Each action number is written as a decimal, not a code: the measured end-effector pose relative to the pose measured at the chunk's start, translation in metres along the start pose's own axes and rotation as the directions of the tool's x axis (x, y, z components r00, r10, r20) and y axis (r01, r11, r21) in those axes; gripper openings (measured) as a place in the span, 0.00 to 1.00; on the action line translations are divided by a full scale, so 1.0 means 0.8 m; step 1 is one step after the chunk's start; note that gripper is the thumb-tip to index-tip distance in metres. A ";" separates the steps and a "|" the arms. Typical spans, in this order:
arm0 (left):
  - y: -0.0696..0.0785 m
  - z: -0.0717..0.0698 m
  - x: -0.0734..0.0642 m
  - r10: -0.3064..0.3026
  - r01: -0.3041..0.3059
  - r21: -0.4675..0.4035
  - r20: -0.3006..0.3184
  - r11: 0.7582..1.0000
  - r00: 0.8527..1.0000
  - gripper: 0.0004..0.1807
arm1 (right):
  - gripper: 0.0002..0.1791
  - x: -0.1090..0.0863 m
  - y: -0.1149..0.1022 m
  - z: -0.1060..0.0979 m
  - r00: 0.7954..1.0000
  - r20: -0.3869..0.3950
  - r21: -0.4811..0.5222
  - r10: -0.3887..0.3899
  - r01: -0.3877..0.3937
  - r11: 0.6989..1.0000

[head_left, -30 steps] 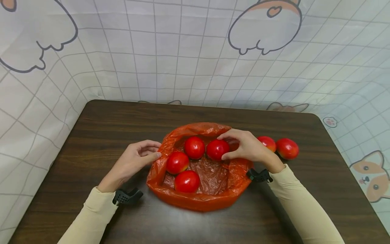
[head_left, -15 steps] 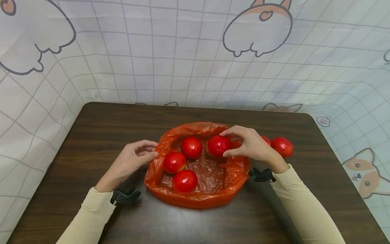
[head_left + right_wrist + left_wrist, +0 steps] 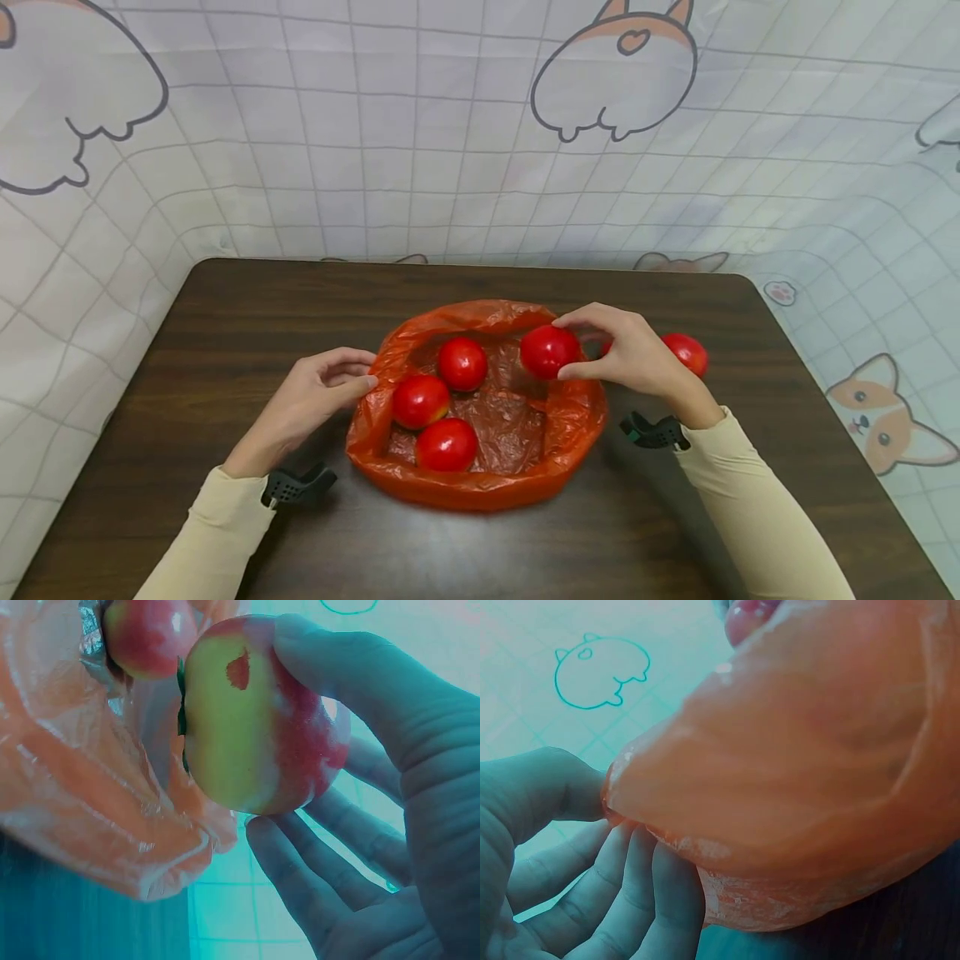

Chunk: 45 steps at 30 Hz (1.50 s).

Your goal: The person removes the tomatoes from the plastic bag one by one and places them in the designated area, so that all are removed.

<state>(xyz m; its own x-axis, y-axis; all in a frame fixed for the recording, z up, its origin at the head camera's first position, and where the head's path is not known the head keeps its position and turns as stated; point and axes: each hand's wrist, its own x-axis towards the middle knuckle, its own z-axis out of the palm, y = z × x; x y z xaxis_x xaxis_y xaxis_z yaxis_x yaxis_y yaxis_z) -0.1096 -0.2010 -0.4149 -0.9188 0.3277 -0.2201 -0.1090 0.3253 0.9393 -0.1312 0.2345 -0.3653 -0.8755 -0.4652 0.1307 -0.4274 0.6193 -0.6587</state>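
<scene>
An orange-red plastic bag [image 3: 480, 496] lies with its mouth spread wide and its rim rolled. Three red tomatoes, one of them the front tomato [image 3: 447, 445], rest inside it on the left. My left hand [image 3: 311, 400] pinches the bag's left rim between thumb and fingers, as the left wrist view also shows. Above the bag's right side my right hand [image 3: 626, 354] holds another tomato [image 3: 550, 351] between thumb and fingertips. In the right wrist view this held tomato [image 3: 240, 727] shows a yellow patch and green leaves at one end.
To the right of the bag a loose tomato [image 3: 686, 353] lies on the dark wooden table [image 3: 247, 308], and a second is mostly hidden behind my right hand. A white grid-patterned cloth [image 3: 420, 142] with cartoon dogs hangs around the table's back and sides.
My right hand has lifted the tomato up and to the right, from within the bag to over its right rim. The left hand keeps its place at the bag's left rim.
</scene>
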 end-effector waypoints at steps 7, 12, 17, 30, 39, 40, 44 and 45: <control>0.001 0.001 -0.001 0.007 -0.007 -0.014 0.010 1.000 1.000 0.27 | 0.33 -0.017 0.004 -0.006 0.998 -0.064 -0.044 0.021 -0.024 0.999; 0.002 0.002 -0.001 0.006 -0.006 -0.023 0.015 1.000 1.000 0.28 | 0.32 -0.028 0.008 -0.011 0.994 -0.101 -0.023 0.032 -0.034 0.999; 0.001 0.003 -0.001 0.005 -0.004 -0.026 0.017 1.000 1.000 0.28 | 0.31 -0.042 0.011 -0.017 0.989 -0.141 -0.038 0.052 -0.058 0.998; -0.001 0.004 0.001 0.010 -0.010 -0.015 0.024 1.000 1.000 0.29 | 0.31 -0.081 0.028 -0.024 0.968 -0.233 -0.005 0.096 -0.100 0.995; -0.005 0.003 0.000 0.012 -0.013 0.010 0.015 1.000 1.000 0.28 | 0.31 -0.100 0.040 -0.022 0.955 -0.269 -0.020 0.121 -0.131 0.991; -0.005 0.003 0.000 0.011 -0.011 0.007 0.016 1.000 1.000 0.28 | 0.31 -0.102 0.041 -0.021 0.954 -0.274 -0.021 0.125 -0.136 0.991; -0.003 0.003 0.001 0.009 -0.009 0.006 0.015 1.000 1.000 0.29 | 0.31 -0.112 0.048 -0.019 0.944 -0.293 -0.011 0.149 -0.160 0.987; -0.003 0.003 0.001 0.009 -0.009 0.007 0.015 1.000 1.000 0.29 | 0.32 -0.115 0.050 -0.019 0.942 -0.296 -0.006 0.156 -0.165 0.986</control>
<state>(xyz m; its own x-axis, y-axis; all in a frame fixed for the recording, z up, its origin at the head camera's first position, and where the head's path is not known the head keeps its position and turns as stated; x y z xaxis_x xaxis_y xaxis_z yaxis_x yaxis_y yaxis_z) -0.1090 -0.1992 -0.4176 -0.9140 0.3435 -0.2157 -0.0982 0.3285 0.9394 -0.0714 0.3113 -0.3926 -0.9583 -0.1543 0.2403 -0.2786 0.6910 -0.6670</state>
